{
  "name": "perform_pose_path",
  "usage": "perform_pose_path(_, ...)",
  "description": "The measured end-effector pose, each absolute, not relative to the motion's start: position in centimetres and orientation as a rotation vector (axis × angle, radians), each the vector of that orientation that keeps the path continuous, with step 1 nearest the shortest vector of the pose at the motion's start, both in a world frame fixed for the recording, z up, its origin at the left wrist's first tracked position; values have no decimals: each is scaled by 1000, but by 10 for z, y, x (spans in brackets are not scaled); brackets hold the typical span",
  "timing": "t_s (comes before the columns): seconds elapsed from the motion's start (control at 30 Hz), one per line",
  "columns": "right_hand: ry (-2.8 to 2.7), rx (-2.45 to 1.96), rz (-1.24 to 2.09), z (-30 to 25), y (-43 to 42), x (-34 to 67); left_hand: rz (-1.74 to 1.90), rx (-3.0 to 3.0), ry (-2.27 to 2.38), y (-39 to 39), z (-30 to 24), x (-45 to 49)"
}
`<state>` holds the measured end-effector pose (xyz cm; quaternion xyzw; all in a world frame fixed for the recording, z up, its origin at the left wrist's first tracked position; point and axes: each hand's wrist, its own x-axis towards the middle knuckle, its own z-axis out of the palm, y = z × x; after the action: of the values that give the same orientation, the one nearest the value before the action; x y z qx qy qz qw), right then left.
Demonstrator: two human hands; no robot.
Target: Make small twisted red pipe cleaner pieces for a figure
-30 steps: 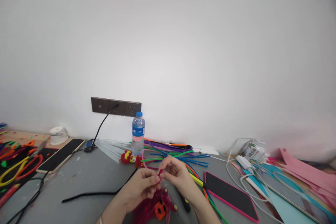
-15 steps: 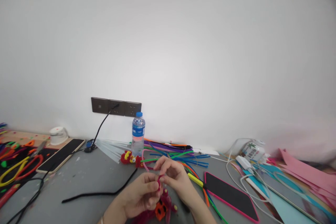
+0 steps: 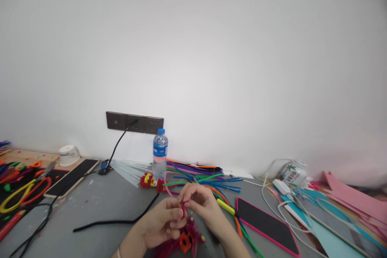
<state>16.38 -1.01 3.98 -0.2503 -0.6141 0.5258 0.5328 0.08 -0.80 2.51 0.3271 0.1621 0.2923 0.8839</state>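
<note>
Between the fingertips of both hands is a short dark-pink pipe cleaner, bent and partly hidden. My left hand pinches its lower part, while my right hand pinches the upper end with thumb and forefinger. Just below them on the table lies a dark-pink fuzzy figure with an orange, black-spotted piece; my hands hide part of it. A black pipe cleaner lies to the left of my left hand. Beyond my hands is a red and yellow fuzzy piece.
A water bottle stands near the wall beside colourful pipe cleaners. At right are a pink-edged phone, white cables and pink paper. Scissors and another phone lie at left, under a black cord.
The fingers of my right hand have curled in closer around the top of the pink pipe cleaner. My left hand keeps its pinch. The view has shifted very slightly.
</note>
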Motion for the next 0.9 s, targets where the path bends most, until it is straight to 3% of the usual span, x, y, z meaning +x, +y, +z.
perform_pose_path(0.43,-1484,-620,1151,39,-10,161,729,626,345,-9,12,8)
perform_pose_path(0.73,-1558,-776,616,30,-7,154,900,568,422,-4,12,10)
perform_pose_path(0.9,-1541,-829,514,26,-5,153,896,606,442,-3,14,9)
